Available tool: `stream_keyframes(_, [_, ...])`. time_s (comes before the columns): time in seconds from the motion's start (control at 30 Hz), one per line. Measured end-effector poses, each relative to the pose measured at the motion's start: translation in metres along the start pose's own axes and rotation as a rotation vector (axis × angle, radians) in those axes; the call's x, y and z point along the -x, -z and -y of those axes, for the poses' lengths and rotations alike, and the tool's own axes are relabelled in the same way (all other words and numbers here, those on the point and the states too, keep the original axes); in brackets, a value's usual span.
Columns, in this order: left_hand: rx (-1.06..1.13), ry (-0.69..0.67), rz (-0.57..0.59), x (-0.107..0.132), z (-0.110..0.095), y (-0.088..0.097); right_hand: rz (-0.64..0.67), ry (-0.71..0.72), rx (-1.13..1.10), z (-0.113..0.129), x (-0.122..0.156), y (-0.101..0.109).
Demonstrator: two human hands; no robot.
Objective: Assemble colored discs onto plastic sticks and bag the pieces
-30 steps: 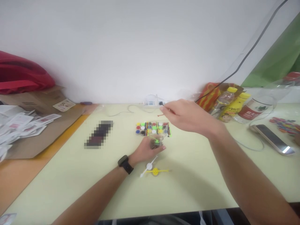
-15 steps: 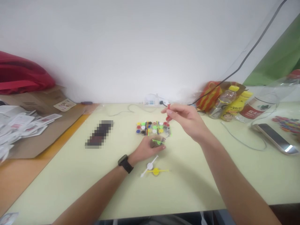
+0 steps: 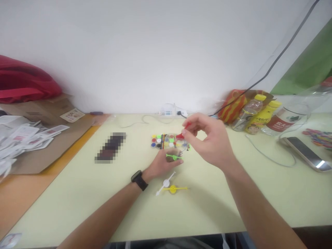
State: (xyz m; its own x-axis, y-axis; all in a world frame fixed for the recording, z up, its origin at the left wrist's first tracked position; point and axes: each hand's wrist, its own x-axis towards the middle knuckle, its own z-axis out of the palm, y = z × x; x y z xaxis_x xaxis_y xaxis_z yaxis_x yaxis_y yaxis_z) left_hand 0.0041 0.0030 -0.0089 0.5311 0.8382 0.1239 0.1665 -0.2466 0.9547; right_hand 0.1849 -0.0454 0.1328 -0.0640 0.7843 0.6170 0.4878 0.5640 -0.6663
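My left hand (image 3: 161,164), with a black watch on its wrist, is closed on a green plastic arrow spinner (image 3: 175,157) just above the table. My right hand (image 3: 211,141) is raised to the right of it, pinching a red plastic arrow spinner (image 3: 179,136) between thumb and fingertips; the fingers partly cover it. Nearer to me, a white arrow spinner (image 3: 166,183) and a yellow arrow spinner (image 3: 173,189) lie touching or overlapping. Behind my left hand sits a group of small round coloured pieces (image 3: 154,140) in several colours, with dark bands among them.
A pixelated dark object (image 3: 110,148) lies left. Plastic cards (image 3: 23,138) are piled on cardboard (image 3: 46,152) at the far left. Bottles (image 3: 263,117), a phone (image 3: 306,154) and a colourful heap (image 3: 320,138) are on the right. A power strip (image 3: 168,112) stands by the wall.
My right hand has turned and come slightly nearer, and the red spinner has tilted with its lower end swung left. My left hand stays nearly in place with the green spinner.
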Motion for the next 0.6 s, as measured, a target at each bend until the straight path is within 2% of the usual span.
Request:
stream_keyframes(0.23, [-0.027, 0.007, -0.014, 0.001, -0.002, 0.000, 0.101, -0.002, 0.473, -0.019, -0.002, -0.022])
stream_keyframes(0.33, [-0.018, -0.010, -0.008, 0.001, -0.002, 0.000, 0.162, 0.012, 0.597, -0.020, -0.003, -0.023])
stream_keyframes(0.43, [-0.023, -0.006, 0.003, 0.002, -0.003, 0.000, 0.088, 0.021, 0.566, -0.017, -0.003, -0.017])
stream_keyframes(0.6, [0.047, -0.040, -0.072, 0.005, -0.010, -0.002, -0.157, 0.137, 0.291, -0.011, 0.022, -0.010])
